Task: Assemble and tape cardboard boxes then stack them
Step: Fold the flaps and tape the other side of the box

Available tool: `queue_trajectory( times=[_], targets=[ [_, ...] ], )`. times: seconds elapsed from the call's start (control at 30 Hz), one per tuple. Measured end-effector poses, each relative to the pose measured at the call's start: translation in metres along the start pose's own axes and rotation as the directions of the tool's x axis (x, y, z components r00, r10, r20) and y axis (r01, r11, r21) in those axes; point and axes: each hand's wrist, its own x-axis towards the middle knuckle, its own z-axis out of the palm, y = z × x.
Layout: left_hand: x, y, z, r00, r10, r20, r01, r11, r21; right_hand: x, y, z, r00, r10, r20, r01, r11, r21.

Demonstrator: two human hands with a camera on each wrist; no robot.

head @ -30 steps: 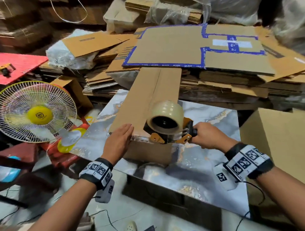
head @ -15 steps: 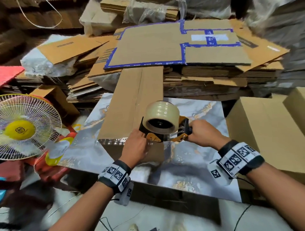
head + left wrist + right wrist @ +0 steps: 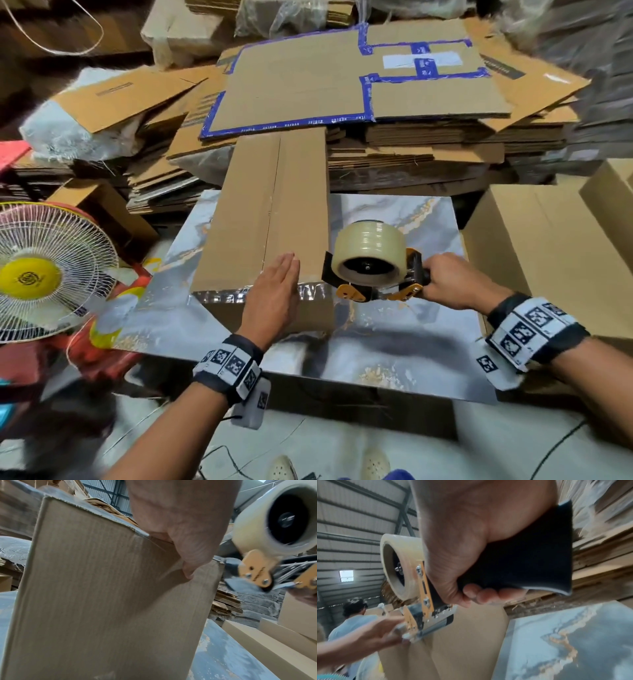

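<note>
A: Left hand [image 3: 274, 294] fingers?
B: Straight, together, flat on the long brown cardboard box [image 3: 267, 219] lying on the marble-patterned tabletop [image 3: 394, 329].
A: Right hand [image 3: 445, 281]?
B: Curled round the orange-and-black tape dispenser with clear roll [image 3: 370, 263], at the box's near right corner.
A: Tip?
B: Probably rub the clear tape along the near edge firmly, no wrinkles.

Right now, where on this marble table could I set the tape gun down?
Bare marble table top lies right of the long cardboard box, under the tape dispenser and toward the near edge. A narrower strip runs left of the box. Behind, flattened cardboard stacks crowd the far edge.
</note>
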Motion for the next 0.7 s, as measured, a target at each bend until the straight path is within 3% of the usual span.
queue_trajectory(
  times=[0.1, 0.23, 0.37, 0.43, 0.5, 0.6, 0.7],
  targets=[
    [0.0, -0.002, 0.001, 0.999, -0.018, 0.028, 0.018, 1.0, -0.001, 0.015, -0.001, 0.025, 1.0, -0.009, -0.002, 0.009, 0.998, 0.059],
    [0.0, -0.004, 0.001, 0.998, -0.031, 0.059, 0.032, 0.999, -0.01, 0.02, 0.022, 0.041, 0.991, 0.124, 0.056, -0.125, 0.992, 0.019],
    [0.0, -0.002, 0.004, 0.999, -0.032, 0.022, 0.032, 0.999, 0.002, 0.021, 0.044, 0.084, 0.949, 0.274, 0.156, -0.307, 0.914, 0.265],
    [-0.001, -0.003, 0.006, 0.999, -0.032, -0.006, 0.032, 0.999, -0.009, 0.023, 0.047, 0.108, 0.913, 0.342, 0.223, -0.408, 0.74, 0.534],
    [-0.003, -0.003, 0.008, 0.999, -0.039, -0.024, 0.038, 0.999, -0.018, 0.027, 0.046, 0.131, 0.859, 0.387, 0.334, -0.498, 0.486, 0.718],
    [-0.002, -0.001, 0.009, 0.998, -0.056, -0.02, 0.056, 0.998, -0.017, 0.038, 0.047, 0.166, 0.792, 0.392, 0.468, -0.56, 0.161, 0.813],
    [-0.001, -0.001, 0.01, 0.998, -0.065, -0.016, 0.065, 0.998, -0.008, 0.043, 0.053, 0.191, 0.744, 0.383, 0.548, -0.588, -0.017, 0.809]
  ],
)
